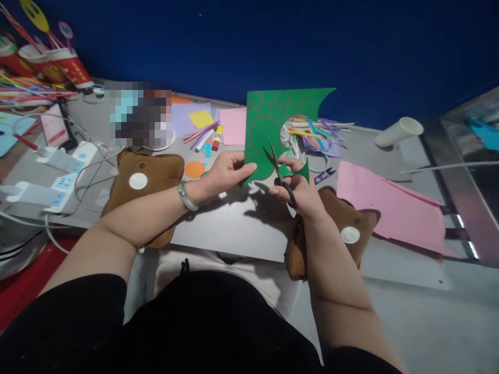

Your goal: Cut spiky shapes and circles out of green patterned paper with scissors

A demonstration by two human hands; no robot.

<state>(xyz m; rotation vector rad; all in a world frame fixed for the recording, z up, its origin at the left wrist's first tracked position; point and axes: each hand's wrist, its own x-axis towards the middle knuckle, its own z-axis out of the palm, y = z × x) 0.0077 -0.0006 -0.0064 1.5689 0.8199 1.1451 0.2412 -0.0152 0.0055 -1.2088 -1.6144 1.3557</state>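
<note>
There's a single view here, the head one, worn on the person's head and looking forward and down over the black clothing [218, 322] at the bottom edge. Both forearms reach away from it, close enough to fill much of the lower half. It takes in the worktop [230, 223] from side to side, up to the blue wall [249, 47] behind. The far right edge seems rather blurred. No second view shares any part of this.
</note>
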